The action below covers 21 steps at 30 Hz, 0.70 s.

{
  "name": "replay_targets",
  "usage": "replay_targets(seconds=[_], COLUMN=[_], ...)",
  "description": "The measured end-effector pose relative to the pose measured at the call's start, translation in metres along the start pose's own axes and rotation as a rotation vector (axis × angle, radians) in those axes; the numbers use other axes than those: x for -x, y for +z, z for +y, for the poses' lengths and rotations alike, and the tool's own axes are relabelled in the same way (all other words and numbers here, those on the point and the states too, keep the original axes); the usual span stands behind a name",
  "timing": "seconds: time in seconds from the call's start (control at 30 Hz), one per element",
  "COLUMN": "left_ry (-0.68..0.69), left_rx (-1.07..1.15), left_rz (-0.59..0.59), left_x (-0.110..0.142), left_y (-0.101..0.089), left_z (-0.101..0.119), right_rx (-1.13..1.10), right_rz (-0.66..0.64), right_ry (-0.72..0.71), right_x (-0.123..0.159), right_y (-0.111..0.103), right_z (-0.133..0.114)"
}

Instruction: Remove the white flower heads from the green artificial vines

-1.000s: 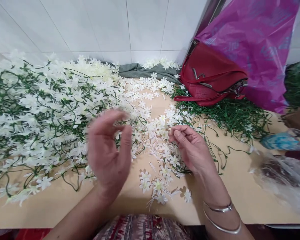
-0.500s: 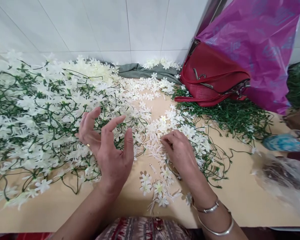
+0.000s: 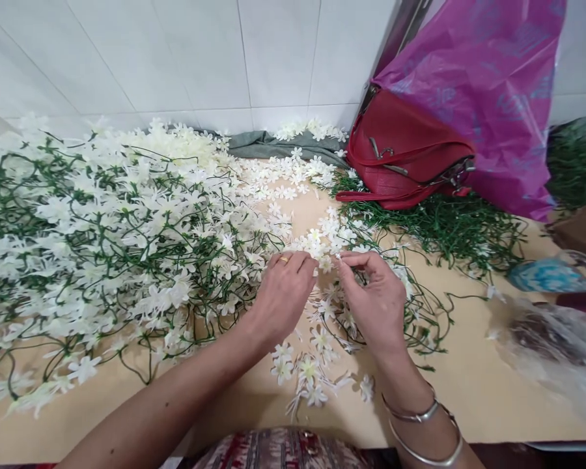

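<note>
My left hand (image 3: pixel 286 290) is over the loose white artificial flowers, its fingers curled together and pointing down. Whatever its fingertips hold is hidden behind them. Just to its right, my right hand (image 3: pixel 374 296) pinches a tiny white piece (image 3: pixel 338 256) between thumb and forefinger; its exact kind is too small to tell. Loose white blossoms (image 3: pixel 315 242) lie right behind both hands. Closer to my body are several flowers (image 3: pixel 308 370) with thin white stamens scattered among them. A large heap of white flowers on green stems (image 3: pixel 127 241) fills the left side.
Behind my right hand, a red handbag (image 3: pixel 405 153) sits on green stems (image 3: pixel 449 231), against a purple plastic bag (image 3: pixel 493 111). Clear plastic wrapping (image 3: pixel 557 352) and a blue-patterned item (image 3: pixel 542 275) lie at the right. A tiled wall (image 3: pixel 278 58) closes off the table's back.
My left hand has come right and down from its raised, spread pose, and its fingers have closed beside my right hand. The right hand has turned and lifted slightly, with a tiny white piece showing.
</note>
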<state>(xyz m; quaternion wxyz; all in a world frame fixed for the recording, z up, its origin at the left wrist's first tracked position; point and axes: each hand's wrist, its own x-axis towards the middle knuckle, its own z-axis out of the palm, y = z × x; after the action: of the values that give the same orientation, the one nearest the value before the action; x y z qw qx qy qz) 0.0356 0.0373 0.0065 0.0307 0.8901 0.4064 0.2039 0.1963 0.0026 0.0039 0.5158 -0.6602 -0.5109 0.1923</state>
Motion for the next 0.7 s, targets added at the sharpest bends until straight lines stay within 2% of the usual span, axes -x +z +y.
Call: replay_targets(seconds=[0.13,0.27,0.37,0.43,0.6,0.7], left_ry=[-0.066,-0.081,-0.109,-0.18,-0.448,-0.484], left_rx=[-0.014,0.119,0.414,0.667,1.291,1.427], left_rz=[-0.028,0.082,0.249,0.302,0.242,0.244], left_x=[-0.005,-0.001,0.0,-0.001,-0.003,-0.004], left_y=[0.016,0.015,0.007,0.003,0.002,0.004], left_z=[-0.006,-0.009,-0.008,-0.006,-0.001,0.0], right_rx=[-0.069,-0.101,-0.131,-0.143,-0.137,-0.183], right_rz=[0.027,0.018,-0.011,-0.039,-0.074,-0.086], right_ry=[-0.021,-0.022,-0.026,-0.025,-0.069,-0.117], right_x=[0.0,0.001,0.0,0.0,-0.001,0.001], right_y=[0.002,0.002,0.002,0.002,0.002,0.003], right_z=[0.0,0.002,0.003,0.003,0.001,-0.003])
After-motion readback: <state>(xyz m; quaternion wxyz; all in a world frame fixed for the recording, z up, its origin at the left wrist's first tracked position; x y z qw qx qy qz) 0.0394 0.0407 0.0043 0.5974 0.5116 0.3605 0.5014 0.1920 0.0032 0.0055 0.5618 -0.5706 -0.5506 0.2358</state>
